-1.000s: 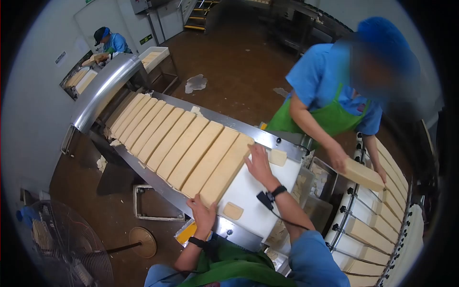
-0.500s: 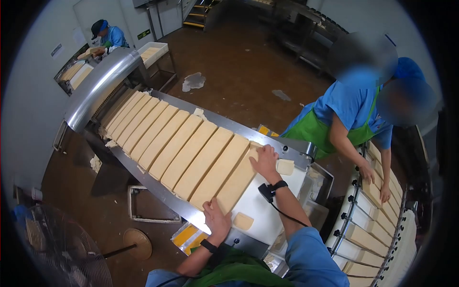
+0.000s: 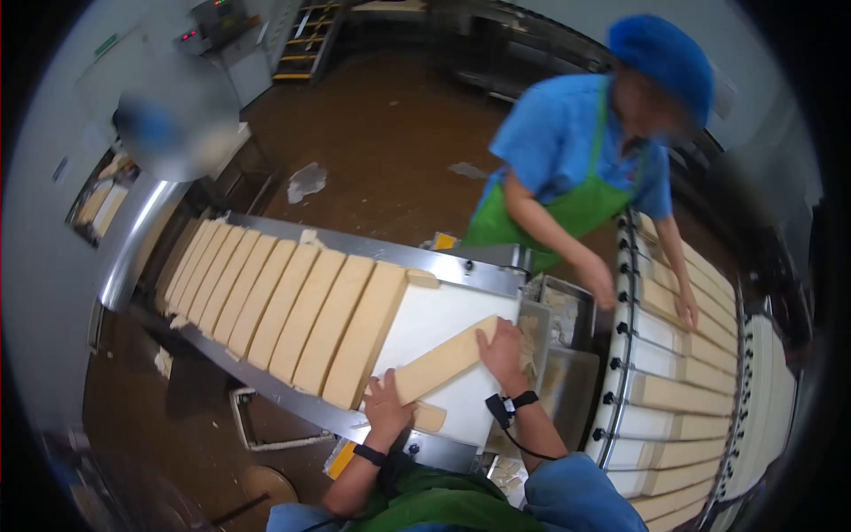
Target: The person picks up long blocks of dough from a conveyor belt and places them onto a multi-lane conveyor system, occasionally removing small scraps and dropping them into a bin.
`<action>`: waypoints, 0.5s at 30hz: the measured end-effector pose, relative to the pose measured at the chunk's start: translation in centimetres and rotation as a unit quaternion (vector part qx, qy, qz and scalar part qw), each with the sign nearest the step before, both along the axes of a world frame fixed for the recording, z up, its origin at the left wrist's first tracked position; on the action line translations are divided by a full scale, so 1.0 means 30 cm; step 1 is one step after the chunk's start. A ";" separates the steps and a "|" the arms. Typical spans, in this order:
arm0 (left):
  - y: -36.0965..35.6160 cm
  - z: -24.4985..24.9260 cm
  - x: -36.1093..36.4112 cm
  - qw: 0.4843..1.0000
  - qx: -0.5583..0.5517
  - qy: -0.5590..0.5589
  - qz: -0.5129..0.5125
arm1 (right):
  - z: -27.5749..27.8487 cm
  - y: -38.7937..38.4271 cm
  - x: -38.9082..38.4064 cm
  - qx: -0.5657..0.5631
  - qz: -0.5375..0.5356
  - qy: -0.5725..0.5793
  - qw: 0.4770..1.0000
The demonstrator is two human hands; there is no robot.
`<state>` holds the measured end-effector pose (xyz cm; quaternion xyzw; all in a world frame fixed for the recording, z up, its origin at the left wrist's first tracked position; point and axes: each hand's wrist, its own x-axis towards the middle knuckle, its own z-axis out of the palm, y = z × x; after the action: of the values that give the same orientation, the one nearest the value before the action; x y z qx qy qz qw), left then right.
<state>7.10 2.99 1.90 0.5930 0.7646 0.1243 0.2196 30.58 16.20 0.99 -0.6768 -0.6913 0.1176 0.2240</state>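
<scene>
A long pale dough slab (image 3: 445, 358) lies at an angle over the white conveyor belt (image 3: 409, 321), apart from the row. My left hand (image 3: 387, 408) grips its lower left end, with fingers curled over the edge. Around its upper right end my right hand (image 3: 503, 355) is closed, thumb on the top face. A small dough offcut (image 3: 430, 418) lies beside my left hand. Behind the held slab, several similar slabs (image 3: 363, 332) rest side by side on the belt. Another small offcut (image 3: 424, 278) sits at the far end of the nearest slab in the row.
To the right runs a second conveyor (image 3: 626, 355) with dough slabs between its cross bars. A co-worker (image 3: 567, 151) in a green apron reaches over it. Bins of scraps (image 3: 563, 310) stand between the conveyors. A curved metal cover (image 3: 146, 235) spans the belt's far left.
The end slab has been drawn away from the row to the right and turned, held in both hands. The view has shifted, and the co-worker's near hand has moved off the slabs.
</scene>
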 end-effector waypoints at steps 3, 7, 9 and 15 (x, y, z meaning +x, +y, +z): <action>-0.015 0.056 0.021 0.997 -0.005 -0.059 0.045 | -0.047 -0.079 0.012 0.054 -0.037 0.061 0.996; -0.066 0.037 0.106 0.992 0.123 -0.033 -0.009 | 0.015 -0.239 0.093 0.066 -0.122 0.104 0.985; -0.046 0.027 0.213 0.981 0.176 -0.070 -0.049 | 0.091 -0.321 0.202 0.136 -0.151 0.133 0.970; -0.006 0.137 0.659 0.912 0.300 -0.144 -0.238 | 0.257 -0.569 0.687 0.297 -0.317 0.089 0.896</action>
<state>26.88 2.81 6.02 0.7709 0.4878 0.3761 0.1620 51.17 -0.88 8.71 -0.7490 -0.4201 -0.1105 0.5003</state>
